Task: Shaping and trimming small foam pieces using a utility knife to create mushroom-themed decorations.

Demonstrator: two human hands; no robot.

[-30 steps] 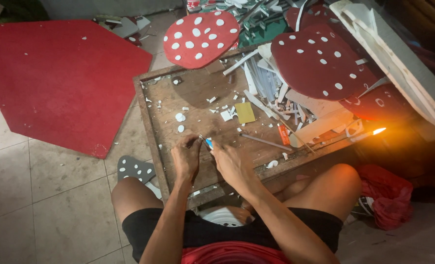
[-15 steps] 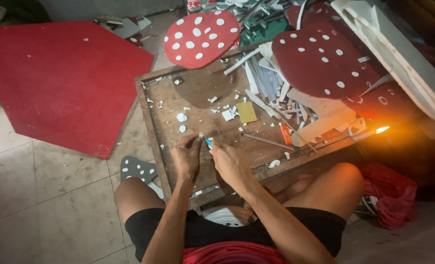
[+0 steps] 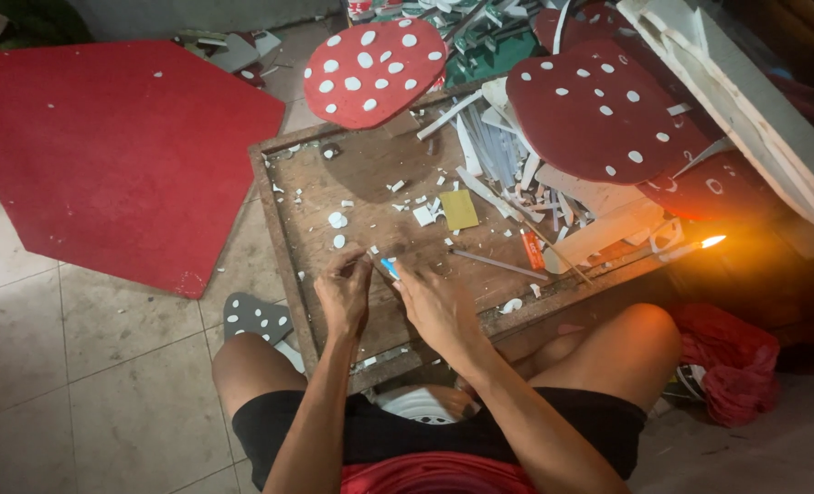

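Gripping a blue-tipped tool (image 3: 388, 267), right hand (image 3: 434, 306) meets left hand (image 3: 343, 295), fingers pinched together, over wooden board (image 3: 370, 174).

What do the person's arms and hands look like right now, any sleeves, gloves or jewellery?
Both arms are bare up to the edge of the picture, with no sleeves showing. The left hand and the right hand wear no gloves. No watch, bracelet or ring is visible. Lower down, the person wears black shorts.
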